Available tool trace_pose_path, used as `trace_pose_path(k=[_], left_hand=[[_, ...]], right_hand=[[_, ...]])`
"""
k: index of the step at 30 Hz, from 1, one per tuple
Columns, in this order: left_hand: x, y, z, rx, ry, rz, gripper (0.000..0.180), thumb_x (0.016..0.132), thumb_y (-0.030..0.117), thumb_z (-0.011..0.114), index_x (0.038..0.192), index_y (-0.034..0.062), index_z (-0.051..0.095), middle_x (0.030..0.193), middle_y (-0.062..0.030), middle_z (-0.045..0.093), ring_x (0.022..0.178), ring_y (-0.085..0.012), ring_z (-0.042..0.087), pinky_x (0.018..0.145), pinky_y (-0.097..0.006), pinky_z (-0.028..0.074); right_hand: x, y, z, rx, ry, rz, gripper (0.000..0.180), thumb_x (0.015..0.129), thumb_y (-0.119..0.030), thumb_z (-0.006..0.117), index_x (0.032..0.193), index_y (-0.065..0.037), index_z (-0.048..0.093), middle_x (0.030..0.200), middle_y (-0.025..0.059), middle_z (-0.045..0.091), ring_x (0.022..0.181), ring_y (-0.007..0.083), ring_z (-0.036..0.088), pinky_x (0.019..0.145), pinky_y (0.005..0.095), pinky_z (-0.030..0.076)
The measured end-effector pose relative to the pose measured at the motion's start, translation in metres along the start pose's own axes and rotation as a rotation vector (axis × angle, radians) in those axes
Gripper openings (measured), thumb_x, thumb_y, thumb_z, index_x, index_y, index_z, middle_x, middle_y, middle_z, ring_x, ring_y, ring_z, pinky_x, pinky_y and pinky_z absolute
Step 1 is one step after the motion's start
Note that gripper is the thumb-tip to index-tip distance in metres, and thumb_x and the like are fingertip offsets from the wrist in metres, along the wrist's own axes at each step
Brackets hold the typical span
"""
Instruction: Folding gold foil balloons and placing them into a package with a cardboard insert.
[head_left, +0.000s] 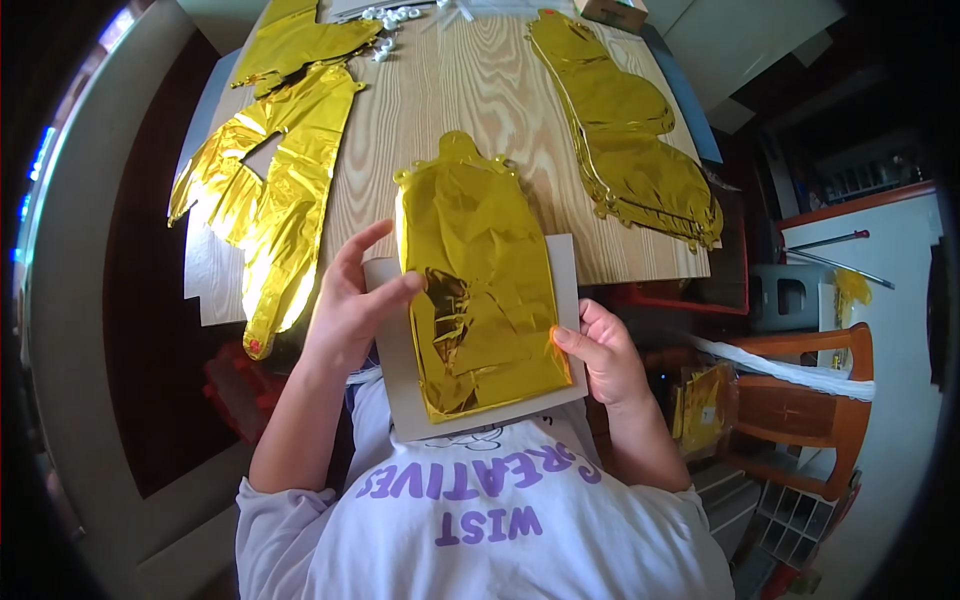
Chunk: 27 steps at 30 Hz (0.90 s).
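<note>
A folded, flat gold foil balloon lies over a grey card, held in front of my chest at the table's near edge. My right hand pinches the card's right edge, its thumb on the foil's edge. My left hand is at the left side, thumb and fingers spread apart, the thumb tip at the foil's left edge. The foil is creased and dark at its lower left. Its far end, with a rounded tab, reaches over the table.
Flat gold foil balloons lie on the wooden table: one foil balloon at left, another foil balloon at right. Small white pieces are scattered at the far left. A wooden chair stands at right, beside bagged gold foil.
</note>
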<state>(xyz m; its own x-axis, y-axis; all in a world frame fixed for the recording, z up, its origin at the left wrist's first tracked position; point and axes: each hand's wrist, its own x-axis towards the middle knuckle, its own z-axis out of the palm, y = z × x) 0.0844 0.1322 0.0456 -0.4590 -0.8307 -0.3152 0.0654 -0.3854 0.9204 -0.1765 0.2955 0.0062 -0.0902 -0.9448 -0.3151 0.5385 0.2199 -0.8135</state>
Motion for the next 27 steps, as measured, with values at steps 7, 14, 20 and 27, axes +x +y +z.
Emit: trace_pose_path(k=[7,14,20,27], left_hand=[[0.003,-0.014,0.014,0.091,-0.066,0.150,0.087,0.084,0.005,0.083,0.155,0.0045,0.033,0.113,-0.0069,0.067,0.097,-0.0099,0.066,0.085,-0.025,0.054],[-0.012,-0.012,0.021,0.279,-0.045,0.318,0.091,0.083,0.002,0.084,0.158,0.0106,0.033,0.100,-0.0006,0.062,0.084,-0.0061,0.062,0.077,-0.021,0.050],[-0.017,-0.004,0.007,0.515,-0.205,0.449,0.054,0.087,-0.006,0.077,0.137,0.0044,0.059,0.116,-0.0062,0.067,0.100,-0.0096,0.069,0.087,-0.023,0.055],[-0.028,0.021,0.012,0.409,-0.201,0.122,0.028,0.090,0.002,0.078,0.115,-0.0002,0.064,0.104,-0.0065,0.074,0.096,-0.0111,0.072,0.085,-0.024,0.057]], right_hand=[[0.004,-0.023,0.000,0.033,-0.023,-0.083,0.047,0.092,-0.006,0.071,0.134,0.000,0.050,0.115,0.0077,0.068,0.103,0.0108,0.063,0.096,0.0270,0.048],[0.020,-0.027,0.011,-0.305,0.015,-0.410,0.088,0.089,0.006,0.070,0.162,-0.008,0.022,0.109,0.0071,0.063,0.108,0.0092,0.057,0.095,0.0229,0.047],[0.017,-0.054,0.001,-0.676,-0.151,-0.373,0.049,0.090,0.006,0.066,0.138,-0.002,0.060,0.113,0.0004,0.066,0.095,0.0043,0.057,0.087,0.0202,0.048],[-0.004,-0.089,0.024,-0.473,-0.081,-0.044,0.026,0.089,0.004,0.068,0.115,0.001,0.071,0.103,-0.0030,0.068,0.088,0.0014,0.058,0.078,0.0194,0.048]])
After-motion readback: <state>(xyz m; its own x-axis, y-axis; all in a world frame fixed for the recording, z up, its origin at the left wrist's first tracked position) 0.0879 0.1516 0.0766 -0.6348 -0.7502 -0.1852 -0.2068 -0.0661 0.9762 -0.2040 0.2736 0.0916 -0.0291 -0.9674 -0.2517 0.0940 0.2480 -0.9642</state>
